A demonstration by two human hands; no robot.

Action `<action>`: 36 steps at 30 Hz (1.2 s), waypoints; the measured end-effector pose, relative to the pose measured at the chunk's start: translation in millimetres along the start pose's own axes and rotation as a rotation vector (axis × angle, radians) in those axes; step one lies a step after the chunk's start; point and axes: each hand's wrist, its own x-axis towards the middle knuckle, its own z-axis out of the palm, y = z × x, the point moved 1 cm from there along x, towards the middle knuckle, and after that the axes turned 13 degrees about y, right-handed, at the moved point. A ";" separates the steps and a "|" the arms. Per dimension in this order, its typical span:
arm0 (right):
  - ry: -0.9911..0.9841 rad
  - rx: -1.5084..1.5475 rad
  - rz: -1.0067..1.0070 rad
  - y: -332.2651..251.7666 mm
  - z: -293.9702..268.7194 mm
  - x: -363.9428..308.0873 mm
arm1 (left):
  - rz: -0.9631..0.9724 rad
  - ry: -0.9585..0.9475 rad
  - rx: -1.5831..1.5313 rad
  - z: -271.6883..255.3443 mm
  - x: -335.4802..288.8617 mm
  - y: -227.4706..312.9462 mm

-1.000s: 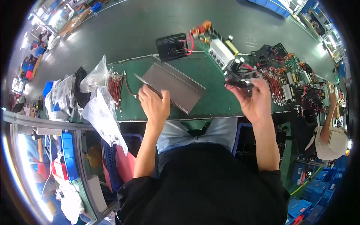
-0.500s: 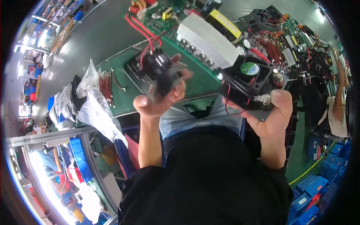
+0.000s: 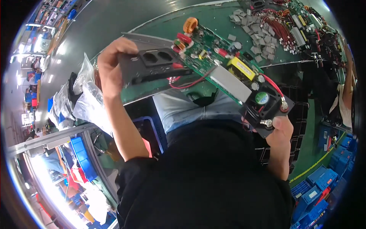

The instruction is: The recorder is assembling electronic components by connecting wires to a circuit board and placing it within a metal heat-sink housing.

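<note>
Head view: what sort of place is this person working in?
Most likely an electronics assembly workshop: the person holds a green circuit board with parts mounted on it, more boards and red wires lie heaped on the green bench, and blue plastic bins stand at lower right.

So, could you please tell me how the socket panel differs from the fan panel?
The socket panel in the left hand has two openings, while the fan panel in the right hand carries a green-labelled fan and metal terminals. The socket panel is mostly left of the circuit board; the fan panel is at its lower right end. Both are black and hand-held.
</note>
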 end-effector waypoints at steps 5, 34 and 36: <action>0.027 -0.024 0.083 17.4 -14.2 -15.2 | -0.381 -0.062 -0.338 6.0 -5.1 -17.3; 0.097 -0.076 0.224 62.2 -41.9 -5.8 | -0.399 0.011 -0.387 -35.7 -10.9 -106.7; 0.089 -0.091 0.227 64.2 -48.6 -6.8 | -0.395 -0.038 -0.424 -40.5 -9.7 -109.3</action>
